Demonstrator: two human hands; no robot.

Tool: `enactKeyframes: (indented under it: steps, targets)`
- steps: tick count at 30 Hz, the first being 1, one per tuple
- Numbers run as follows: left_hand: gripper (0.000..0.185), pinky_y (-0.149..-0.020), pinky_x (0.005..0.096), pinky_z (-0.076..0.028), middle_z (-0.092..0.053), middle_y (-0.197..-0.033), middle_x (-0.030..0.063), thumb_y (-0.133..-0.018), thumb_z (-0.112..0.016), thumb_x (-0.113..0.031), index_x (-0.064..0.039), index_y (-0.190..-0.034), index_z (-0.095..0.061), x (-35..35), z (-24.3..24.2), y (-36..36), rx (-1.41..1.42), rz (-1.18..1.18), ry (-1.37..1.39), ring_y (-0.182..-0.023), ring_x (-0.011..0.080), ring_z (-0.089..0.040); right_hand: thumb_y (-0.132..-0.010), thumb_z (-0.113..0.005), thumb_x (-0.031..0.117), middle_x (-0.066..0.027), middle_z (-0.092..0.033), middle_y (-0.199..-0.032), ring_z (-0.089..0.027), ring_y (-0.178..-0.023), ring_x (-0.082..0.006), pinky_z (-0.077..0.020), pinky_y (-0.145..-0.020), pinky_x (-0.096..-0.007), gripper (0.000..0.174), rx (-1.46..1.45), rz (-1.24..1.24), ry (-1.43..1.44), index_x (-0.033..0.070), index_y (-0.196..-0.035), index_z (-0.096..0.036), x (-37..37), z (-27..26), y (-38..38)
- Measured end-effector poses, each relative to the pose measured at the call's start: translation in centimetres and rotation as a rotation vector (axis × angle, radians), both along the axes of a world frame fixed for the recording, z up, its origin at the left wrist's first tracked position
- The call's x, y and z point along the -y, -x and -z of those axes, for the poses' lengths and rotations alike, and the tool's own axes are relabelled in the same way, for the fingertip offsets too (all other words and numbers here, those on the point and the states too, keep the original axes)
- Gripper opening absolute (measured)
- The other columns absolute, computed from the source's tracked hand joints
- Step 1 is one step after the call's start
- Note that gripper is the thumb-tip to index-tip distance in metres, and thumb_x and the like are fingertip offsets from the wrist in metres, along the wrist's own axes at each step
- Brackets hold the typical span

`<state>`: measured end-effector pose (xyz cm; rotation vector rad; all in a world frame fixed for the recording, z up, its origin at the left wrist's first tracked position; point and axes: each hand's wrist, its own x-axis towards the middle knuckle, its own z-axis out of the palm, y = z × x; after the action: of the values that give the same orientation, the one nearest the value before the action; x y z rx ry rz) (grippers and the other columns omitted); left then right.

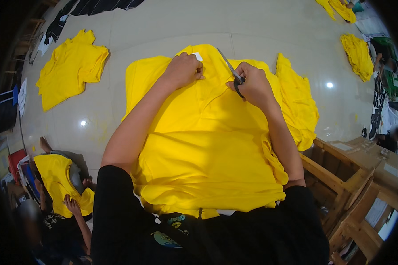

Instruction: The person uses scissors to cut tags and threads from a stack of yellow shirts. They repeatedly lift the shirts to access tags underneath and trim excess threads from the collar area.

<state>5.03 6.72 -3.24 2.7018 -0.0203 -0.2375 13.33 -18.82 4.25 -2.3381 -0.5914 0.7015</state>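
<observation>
A yellow collared shirt [199,112] lies spread before me, its buttoned placket and collar at the far end. My left hand [184,71] is at the collar, fingertips curled against the cloth; they seem to pinch it. A white label [197,56] shows just beyond its knuckles. In my right hand [254,83] is a pair of scissors [232,70] with black handles, blades pointing up and away over the collar's right side. The right fingertips touch the cloth at the neckline. More folded yellow fabric [212,162] is bunched close to my body.
Yellow garments lie on the tiled floor at left [73,69], as a yellow pile [295,102] beside my right arm, and as another stack [357,57] at far right. A co-worker [71,208] handles yellow cloth at lower left. Wooden frames [338,179] and cardboard boxes [364,149] stand at right.
</observation>
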Motion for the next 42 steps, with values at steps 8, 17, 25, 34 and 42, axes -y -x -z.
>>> enactKeyframes:
  steps: [8,17,25,34,42]
  targets:
    - [0.027,-0.084,0.0456,-0.056,-0.079,-0.094,0.0168,-0.107,-0.076,-0.028,-0.002,-0.108,-0.081,-0.9,1.4,0.6,0.046,-0.200,0.394,-0.085,0.0352,-0.070,-0.091,-0.084,0.015,-0.0177,-0.080,-0.088,-0.077,-0.082,-0.0389,-0.0577,-0.073,-0.0492,0.018,0.106,-0.206,0.139,0.004,-0.098,-0.073,0.2,0.2,0.5]
    - [0.028,-0.077,0.0476,-0.051,-0.073,-0.089,0.0190,-0.111,-0.071,-0.028,0.000,-0.107,-0.071,-1.1,1.7,0.9,0.124,-0.170,0.442,-0.080,0.0368,-0.064,-0.086,-0.083,0.008,-0.0159,-0.076,-0.084,-0.076,-0.084,-0.0390,-0.0590,-0.073,-0.0515,0.019,0.432,-0.413,0.218,0.006,-0.099,-0.070,-0.6,1.3,2.4]
    - [0.022,-0.087,0.0518,-0.058,-0.082,-0.105,0.0108,-0.112,-0.069,-0.029,-0.006,-0.113,-0.071,-0.7,0.6,0.9,0.113,-0.182,0.339,-0.102,0.0384,-0.074,-0.085,-0.079,0.003,-0.0205,-0.074,-0.081,-0.076,-0.080,-0.0422,-0.0600,-0.072,-0.0537,0.017,0.429,-0.410,0.156,0.003,-0.100,-0.070,-1.6,2.4,3.5]
    - [0.026,-0.084,0.0516,-0.055,-0.077,-0.101,0.0156,-0.113,-0.068,-0.033,-0.007,-0.117,-0.068,-0.4,-0.1,1.1,0.065,-0.235,0.370,-0.097,0.0408,-0.071,-0.089,-0.078,0.006,-0.0232,-0.075,-0.083,-0.076,-0.078,-0.0441,-0.0614,-0.071,-0.0553,0.013,0.430,-0.376,0.131,0.000,-0.097,-0.069,-1.8,2.8,4.1]
    - [0.021,-0.086,0.0508,-0.056,-0.077,-0.102,0.0168,-0.113,-0.068,-0.027,-0.006,-0.118,-0.067,-1.2,0.1,1.5,0.234,-0.298,0.446,-0.097,0.0413,-0.072,-0.088,-0.080,0.005,-0.0226,-0.076,-0.084,-0.076,-0.081,-0.0441,-0.0615,-0.074,-0.0532,0.018,0.472,-0.360,0.132,0.002,-0.103,-0.071,-1.6,3.6,3.9]
